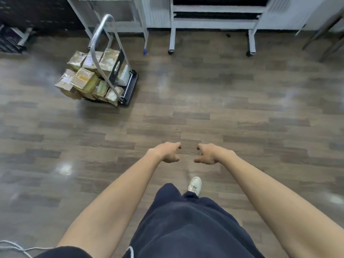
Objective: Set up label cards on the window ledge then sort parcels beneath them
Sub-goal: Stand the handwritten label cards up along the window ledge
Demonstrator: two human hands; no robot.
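Above the wood-plank floor [223,112], both bare arms reach forward and down, hands close together but apart. The left hand [167,152] and the right hand [209,153] face each other, wrists bent, fingers loosely curled and holding nothing. Well beyond the hands, up and to the left on the floor, stands a platform trolley [130,88] with the parcels [87,81], tan taped boxes, heaped on its deck at mixed angles. Its long axis runs diagonally away from the hands, the looped metal handle [104,34] rising at the near end. A white shoe [195,185] shows just below the hands. White wheeled frames [210,25] line the far wall.
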